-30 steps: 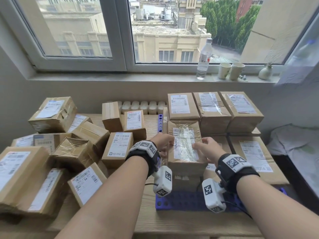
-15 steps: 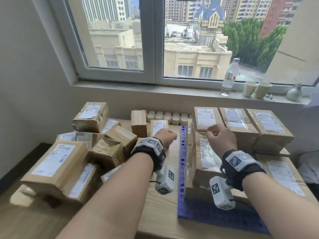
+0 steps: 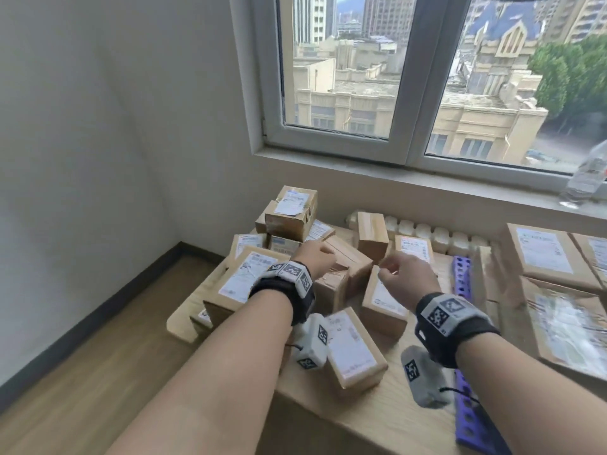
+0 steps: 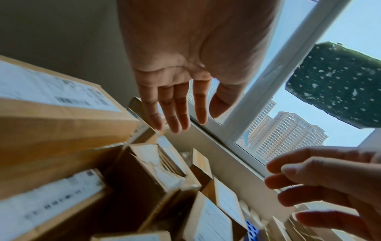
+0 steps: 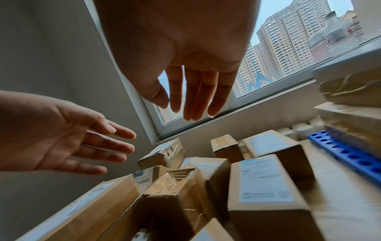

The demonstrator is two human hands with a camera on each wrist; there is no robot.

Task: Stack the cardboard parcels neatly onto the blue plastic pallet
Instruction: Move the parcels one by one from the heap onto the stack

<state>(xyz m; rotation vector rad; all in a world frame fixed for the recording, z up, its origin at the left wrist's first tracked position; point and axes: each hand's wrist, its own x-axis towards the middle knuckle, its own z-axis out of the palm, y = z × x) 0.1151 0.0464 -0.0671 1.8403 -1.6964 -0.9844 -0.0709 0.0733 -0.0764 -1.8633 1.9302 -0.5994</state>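
Hands empty: my left hand (image 3: pixel 315 261) and right hand (image 3: pixel 405 279) hover, fingers loosely spread, over loose parcels (image 3: pixel 341 274) left of the pallet (image 3: pixel 461 280). Blurred view; I should probably grip one parcel squarely by opposite sides.

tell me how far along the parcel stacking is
Done: several brown cardboard parcels sit stacked at the right by the blue plastic pallet. In hand: nothing; the left hand and right hand hover open over the loose pile of cardboard boxes. Left: that whole pile on the wooden table.
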